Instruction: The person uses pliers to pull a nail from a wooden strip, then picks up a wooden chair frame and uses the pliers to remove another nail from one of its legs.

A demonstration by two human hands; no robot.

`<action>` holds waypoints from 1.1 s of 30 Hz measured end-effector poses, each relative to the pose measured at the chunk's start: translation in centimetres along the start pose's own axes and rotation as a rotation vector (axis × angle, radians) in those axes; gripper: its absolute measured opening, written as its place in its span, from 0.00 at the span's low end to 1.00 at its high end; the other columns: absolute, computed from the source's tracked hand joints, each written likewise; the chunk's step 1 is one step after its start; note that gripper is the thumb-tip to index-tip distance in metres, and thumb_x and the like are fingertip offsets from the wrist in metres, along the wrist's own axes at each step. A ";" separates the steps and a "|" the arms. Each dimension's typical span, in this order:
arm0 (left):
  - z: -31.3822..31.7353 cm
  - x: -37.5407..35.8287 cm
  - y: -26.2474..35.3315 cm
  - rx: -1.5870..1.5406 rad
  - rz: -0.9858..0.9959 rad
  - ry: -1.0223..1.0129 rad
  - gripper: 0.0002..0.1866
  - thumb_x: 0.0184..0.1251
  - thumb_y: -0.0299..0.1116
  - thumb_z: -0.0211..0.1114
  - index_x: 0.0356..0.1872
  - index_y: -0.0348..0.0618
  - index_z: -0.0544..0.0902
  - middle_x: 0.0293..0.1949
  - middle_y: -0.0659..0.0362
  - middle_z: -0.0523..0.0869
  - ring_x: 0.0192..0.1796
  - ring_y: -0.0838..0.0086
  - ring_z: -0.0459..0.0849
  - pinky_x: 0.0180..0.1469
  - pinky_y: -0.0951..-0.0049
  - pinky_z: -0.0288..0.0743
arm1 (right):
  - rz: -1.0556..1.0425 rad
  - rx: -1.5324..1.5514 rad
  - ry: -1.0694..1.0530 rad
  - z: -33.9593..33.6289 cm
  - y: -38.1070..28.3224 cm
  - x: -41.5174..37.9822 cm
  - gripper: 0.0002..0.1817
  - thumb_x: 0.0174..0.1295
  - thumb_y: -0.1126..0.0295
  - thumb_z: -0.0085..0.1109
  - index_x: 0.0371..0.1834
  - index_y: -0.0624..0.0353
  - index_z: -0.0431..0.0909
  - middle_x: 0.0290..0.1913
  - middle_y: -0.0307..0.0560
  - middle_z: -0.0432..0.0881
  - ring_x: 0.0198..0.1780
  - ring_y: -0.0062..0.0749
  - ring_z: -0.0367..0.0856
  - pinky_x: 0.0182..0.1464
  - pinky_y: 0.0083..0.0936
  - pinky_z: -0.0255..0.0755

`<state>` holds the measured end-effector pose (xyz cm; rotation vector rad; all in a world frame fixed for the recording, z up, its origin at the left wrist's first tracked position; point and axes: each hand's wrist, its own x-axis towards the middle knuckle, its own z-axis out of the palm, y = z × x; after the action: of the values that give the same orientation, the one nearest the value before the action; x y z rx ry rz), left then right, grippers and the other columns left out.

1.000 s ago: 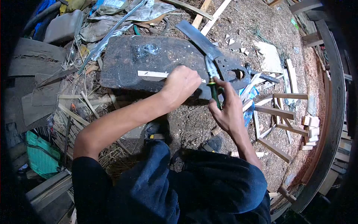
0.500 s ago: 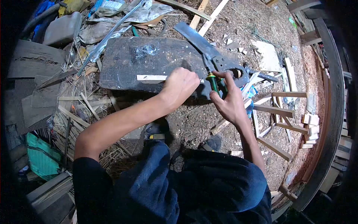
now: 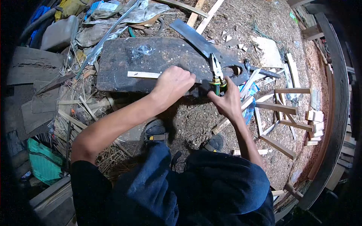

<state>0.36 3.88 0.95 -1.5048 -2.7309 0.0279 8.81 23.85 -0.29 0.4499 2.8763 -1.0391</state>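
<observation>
From the near left corner of the bench point(image 3: 113, 64), follow a pale wooden strip point(image 3: 142, 75) lying on top, just inside the near edge and roughly parallel to it, running in under the left hand point(image 3: 175, 81). Knuckles bent there, fingertips tucked out of sight; impossible to tell pinching from mere pressing. Best to bear down evenly at that spot, to stop the strip from twisting or slipping off the near edge.

Farther right, see a saw point(image 3: 192, 38) laid aslant, blade jutting past the far edge, handle toward the right end. Nearer, see pliers point(image 3: 217, 71), tips toward the far edge, overlapping the saw in view; no telling touching from hovering. Thumb and fingers of the right hand point(image 3: 227, 98) wrapped around the green handles. Probably wise to grip well back, wrist loose, for control, and to steer the metal head clear of both saw and left knuckles.

Just beyond the right end, a hammer point(image 3: 268, 73).
</observation>
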 end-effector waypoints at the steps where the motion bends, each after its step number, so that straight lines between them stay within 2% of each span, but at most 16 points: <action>1: -0.1 0.0 0.1 0.005 -0.010 -0.007 0.03 0.62 0.30 0.64 0.36 0.47 0.84 0.27 0.59 0.88 0.32 0.67 0.91 0.34 0.69 0.83 | -0.081 0.097 0.059 0.7 0.4 0.3 0.27 0.46 0.61 0.73 0.43 0.66 0.73 0.29 0.59 0.83 0.31 0.52 0.84 0.37 0.42 0.76; 4: -0.2 0.1 -0.1 -0.006 0.003 -0.007 0.03 0.61 0.30 0.65 0.34 0.47 0.84 0.27 0.59 0.88 0.33 0.66 0.91 0.35 0.68 0.84 | -0.118 0.223 0.093 2.0 0.0 0.9 0.26 0.46 0.64 0.75 0.45 0.62 0.72 0.29 0.60 0.83 0.31 0.53 0.85 0.37 0.43 0.76; 5: -0.2 0.1 -0.3 -0.025 0.018 -0.004 0.02 0.61 0.30 0.65 0.33 0.47 0.84 0.27 0.58 0.88 0.34 0.66 0.91 0.36 0.68 0.84 | -0.046 0.145 0.027 1.7 -0.4 0.9 0.27 0.47 0.67 0.77 0.47 0.59 0.71 0.30 0.60 0.84 0.35 0.57 0.86 0.37 0.44 0.76; 9: 0.0 0.3 -0.6 -0.031 0.022 0.012 0.02 0.60 0.30 0.65 0.31 0.48 0.85 0.27 0.58 0.88 0.35 0.65 0.91 0.37 0.67 0.84 | -0.101 0.064 0.040 2.5 -0.4 1.3 0.29 0.48 0.67 0.79 0.49 0.58 0.69 0.32 0.62 0.85 0.40 0.64 0.85 0.39 0.46 0.75; 19: 0.2 0.3 -0.7 -0.046 0.013 0.018 0.02 0.60 0.29 0.64 0.30 0.49 0.85 0.26 0.58 0.87 0.34 0.65 0.91 0.36 0.67 0.83 | -0.067 0.076 0.066 3.0 -1.1 1.3 0.29 0.50 0.67 0.78 0.49 0.56 0.68 0.34 0.63 0.85 0.41 0.65 0.84 0.39 0.48 0.75; 27: 0.0 0.5 -1.3 -0.063 0.037 0.030 0.03 0.59 0.29 0.64 0.28 0.48 0.85 0.26 0.58 0.87 0.35 0.65 0.91 0.38 0.66 0.84 | -0.084 0.050 0.045 2.8 -1.5 1.7 0.28 0.46 0.70 0.78 0.46 0.57 0.69 0.35 0.62 0.84 0.44 0.66 0.83 0.40 0.48 0.74; 30: 0.0 0.8 -1.3 -0.049 0.006 -0.061 0.03 0.58 0.30 0.64 0.27 0.48 0.85 0.26 0.57 0.87 0.35 0.64 0.91 0.38 0.66 0.83 | -0.076 0.061 0.033 2.7 -1.5 1.8 0.28 0.45 0.70 0.78 0.46 0.58 0.70 0.36 0.62 0.84 0.44 0.66 0.82 0.40 0.47 0.74; 33: 0.4 0.6 -1.7 -0.072 0.034 0.004 0.04 0.58 0.30 0.65 0.25 0.48 0.85 0.26 0.57 0.87 0.35 0.64 0.90 0.38 0.65 0.83 | -0.074 0.066 0.016 2.6 -1.8 1.9 0.28 0.45 0.70 0.79 0.46 0.58 0.70 0.36 0.62 0.84 0.44 0.66 0.82 0.40 0.47 0.74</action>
<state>-1.39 3.47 0.59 -1.5672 -2.7312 -0.0740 6.39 21.38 -1.44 0.3590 2.9000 -1.1497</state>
